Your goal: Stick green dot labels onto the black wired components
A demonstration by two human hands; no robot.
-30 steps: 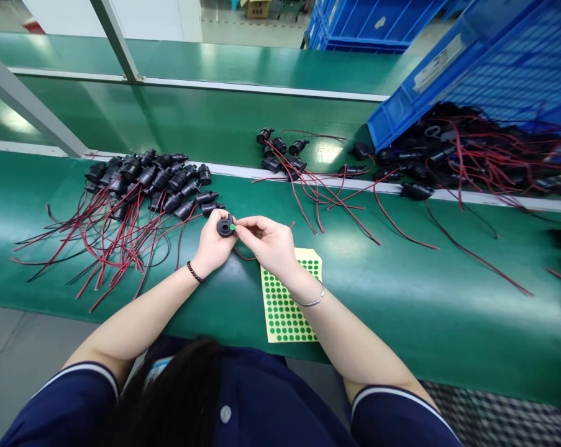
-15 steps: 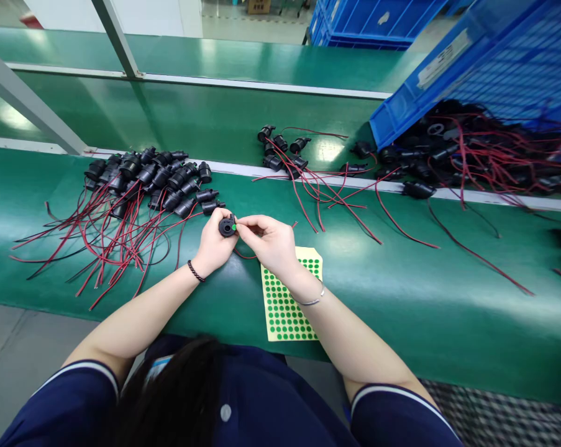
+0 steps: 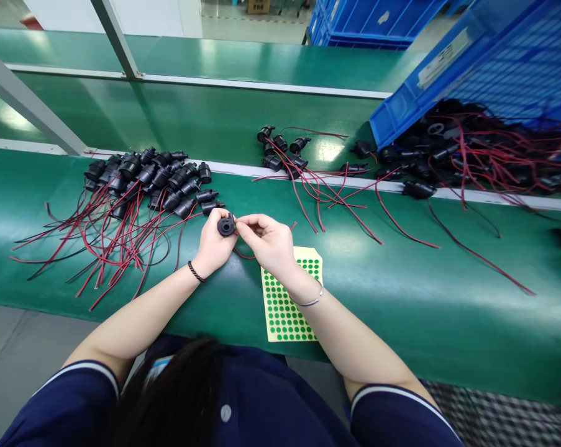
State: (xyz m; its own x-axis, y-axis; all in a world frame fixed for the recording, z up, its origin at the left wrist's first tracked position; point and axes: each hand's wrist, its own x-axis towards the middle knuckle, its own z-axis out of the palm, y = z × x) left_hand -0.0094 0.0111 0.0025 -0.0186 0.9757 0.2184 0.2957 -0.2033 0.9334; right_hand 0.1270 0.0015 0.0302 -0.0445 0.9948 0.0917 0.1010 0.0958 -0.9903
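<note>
black part (image 3: 226,225) pinched in left hand (image 3: 214,243) fingers, right hand (image 3: 268,242) fingers closed on its edge

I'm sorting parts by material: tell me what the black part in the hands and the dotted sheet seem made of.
Black part: probably moulded plastic, matte black, with a uniform dull surface. Dotted sheet: looks like paper backing, pale yellow and flat, bearing green round stickers in rows; whether the dots are paper or vinyl I cannot tell.
</note>
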